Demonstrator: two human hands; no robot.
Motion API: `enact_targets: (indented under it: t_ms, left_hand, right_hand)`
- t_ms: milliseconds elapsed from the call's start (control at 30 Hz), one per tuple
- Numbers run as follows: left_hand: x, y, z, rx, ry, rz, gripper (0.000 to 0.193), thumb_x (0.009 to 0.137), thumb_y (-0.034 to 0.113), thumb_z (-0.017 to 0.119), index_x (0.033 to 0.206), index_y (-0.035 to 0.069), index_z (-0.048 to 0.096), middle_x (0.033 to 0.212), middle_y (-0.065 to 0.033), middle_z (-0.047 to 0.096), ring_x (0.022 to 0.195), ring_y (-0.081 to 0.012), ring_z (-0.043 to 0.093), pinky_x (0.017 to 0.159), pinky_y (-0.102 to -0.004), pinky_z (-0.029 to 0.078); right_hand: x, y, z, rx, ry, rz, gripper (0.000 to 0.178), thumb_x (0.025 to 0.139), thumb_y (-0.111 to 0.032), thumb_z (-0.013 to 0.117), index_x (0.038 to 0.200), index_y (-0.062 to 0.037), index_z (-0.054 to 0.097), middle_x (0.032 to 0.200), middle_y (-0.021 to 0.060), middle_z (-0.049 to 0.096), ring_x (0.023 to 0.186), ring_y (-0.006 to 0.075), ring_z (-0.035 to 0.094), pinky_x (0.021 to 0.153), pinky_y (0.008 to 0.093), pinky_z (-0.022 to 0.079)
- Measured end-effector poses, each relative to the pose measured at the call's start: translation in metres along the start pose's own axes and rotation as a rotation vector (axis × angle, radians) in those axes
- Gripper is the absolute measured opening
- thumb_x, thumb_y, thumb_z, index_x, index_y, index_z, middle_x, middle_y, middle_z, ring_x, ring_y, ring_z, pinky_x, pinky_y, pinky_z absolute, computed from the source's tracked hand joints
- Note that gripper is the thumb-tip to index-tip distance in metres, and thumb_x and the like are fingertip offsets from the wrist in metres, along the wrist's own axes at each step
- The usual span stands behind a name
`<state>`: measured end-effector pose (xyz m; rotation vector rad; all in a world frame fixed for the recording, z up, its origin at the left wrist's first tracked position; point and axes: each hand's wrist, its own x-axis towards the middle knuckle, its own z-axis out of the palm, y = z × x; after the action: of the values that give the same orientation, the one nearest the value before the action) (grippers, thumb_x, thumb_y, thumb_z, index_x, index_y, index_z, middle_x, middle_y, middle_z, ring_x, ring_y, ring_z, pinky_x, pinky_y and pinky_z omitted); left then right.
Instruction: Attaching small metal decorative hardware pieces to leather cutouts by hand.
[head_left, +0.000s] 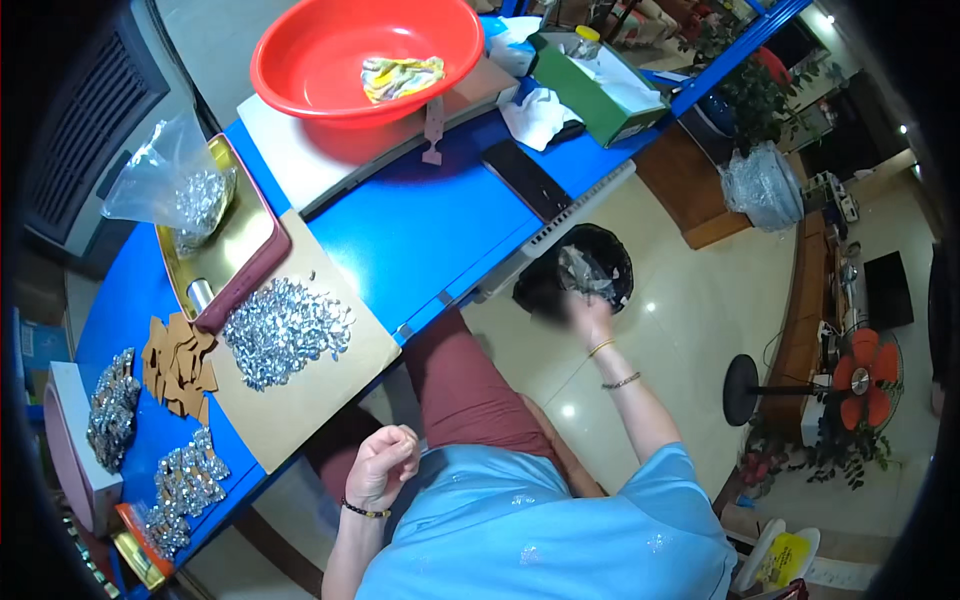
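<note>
My left hand (388,462) is curled into a loose fist above my lap, near the table's front edge, and nothing shows in it. Out to the right, my right hand (591,318) reaches over a round bin with a black liner (622,262). Crumpled clear plastic (583,268) lies in the bin beside that hand. Blur hides its fingers, so I cannot tell whether they grip anything. On the table, a heap of small shiny silver pieces (285,330) covers part of a tan board (268,425).
A pink-rimmed tray (268,262) holds a bag of silver pieces (200,200). Nearby lie brown cut pieces (175,362) and silver clusters (112,410). A red basin (300,75) with a patterned cloth, a dark phone (525,178) and a green box (610,115) occupy the far side. A fan (860,380) stands right.
</note>
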<state>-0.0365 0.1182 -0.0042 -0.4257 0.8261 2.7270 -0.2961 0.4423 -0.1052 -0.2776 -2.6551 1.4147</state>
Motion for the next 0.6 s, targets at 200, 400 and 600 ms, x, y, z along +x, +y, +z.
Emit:
enact_targets:
  t_ms: [200, 400, 600]
  left_hand:
    - [-0.007, -0.001, -0.005, 0.018, 0.219, -0.039, 0.008, 0.083, 0.009, 0.062, 0.08, 0.004, 0.058, 0.07, -0.0049, 0.053, 0.056, -0.0112, 0.046, 0.047, -0.0218, 0.034]
    - [-0.01, -0.002, -0.013, 0.061, 0.336, -0.068, 0.007, 0.081, 0.007, 0.064, 0.084, 0.001, 0.062, 0.069, -0.0039, 0.056, 0.057, -0.0092, 0.049, 0.049, -0.0215, 0.036]
    - [-0.026, -0.002, -0.014, 0.185, 0.385, 0.11, 0.008, 0.082, 0.008, 0.065, 0.085, 0.002, 0.064, 0.068, -0.0005, 0.057, 0.055, -0.0058, 0.046, 0.049, -0.0198, 0.035]
  right_hand:
    - [0.064, 0.018, -0.056, 0.366, 0.2, 0.59, 0.026, 0.079, -0.032, 0.063, 0.069, -0.0085, 0.057, 0.053, 0.003, 0.051, 0.044, 0.0122, 0.047, 0.04, 0.0283, 0.035]
    - [-0.036, -0.07, 0.02, -0.344, -0.616, -0.545, 0.016, 0.08, -0.021, 0.065, 0.076, -0.0059, 0.06, 0.057, 0.0062, 0.055, 0.049, 0.0138, 0.052, 0.046, 0.0288, 0.041]
    - [-0.101, -0.245, 0.077, 0.153, -0.682, -0.809, 0.01, 0.083, -0.01, 0.059, 0.084, -0.002, 0.064, 0.073, 0.0115, 0.062, 0.06, 0.0179, 0.059, 0.055, 0.0286, 0.046]
